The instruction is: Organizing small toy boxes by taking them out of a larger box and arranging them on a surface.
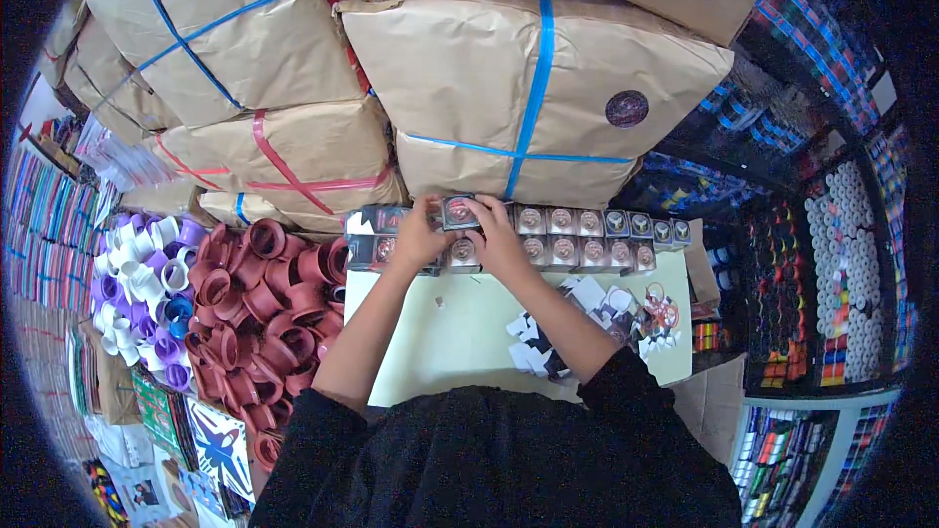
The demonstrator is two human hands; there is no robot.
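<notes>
Both hands meet over the far edge of a pale table (433, 337), where small boxes with round emblems (563, 252) stand in two rows. Between my left hand (424, 233) and my right hand (495, 227) is one small dark box with a red round emblem (460, 211); fingers of both hands grip its sides. Boxes with reddish emblems lie to both sides of the hands, and a few with dark blue fronts (640, 224) sit at the right end. White and dark paper pieces (535, 345) are heaped under and beside my right forearm.
Large brown paper-wrapped packages (469, 88) with blue straps rise behind the table. Red-brown plastic rings (249, 308) are piled at its left, beside white and purple ones (147, 279). Shelves with grey rolls (843, 257) stand at right. An open cardboard flap (708, 396) borders the table's near right corner.
</notes>
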